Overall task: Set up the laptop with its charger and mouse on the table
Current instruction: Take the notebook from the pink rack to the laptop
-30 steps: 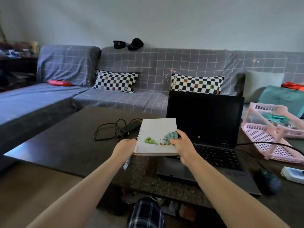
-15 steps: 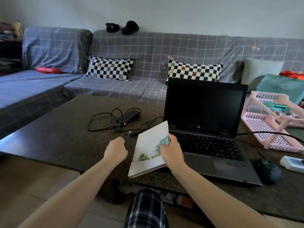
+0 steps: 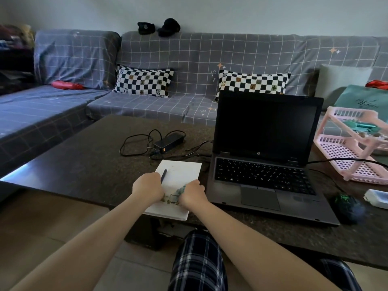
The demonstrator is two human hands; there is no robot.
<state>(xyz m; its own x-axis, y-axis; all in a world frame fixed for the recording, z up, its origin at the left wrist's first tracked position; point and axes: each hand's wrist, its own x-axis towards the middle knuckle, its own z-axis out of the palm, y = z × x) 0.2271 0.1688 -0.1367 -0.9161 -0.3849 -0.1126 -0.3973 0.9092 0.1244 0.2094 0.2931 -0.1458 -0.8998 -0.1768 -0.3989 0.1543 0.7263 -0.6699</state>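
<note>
Lying flat at centre frame, the notebook [image 3: 177, 186] overhangs the table [image 3: 84, 164] edge. The left hand [image 3: 149, 187] curls around a pen [image 3: 163, 176] over it; the right hand [image 3: 192, 193] grips its right edge. The open laptop [image 3: 266, 152] sits right of centre, the charger [image 3: 169, 141] behind the notebook, the mouse [image 3: 344, 203] lower right.

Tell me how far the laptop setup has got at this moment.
Mostly done: the laptop stands open on the table, screen dark, the charger brick lies left of it, and the mouse sits at its right. In hand: the left hand holds a pen and the right hand rests on a notebook. Whether the charger is plugged in cannot be told.
</note>
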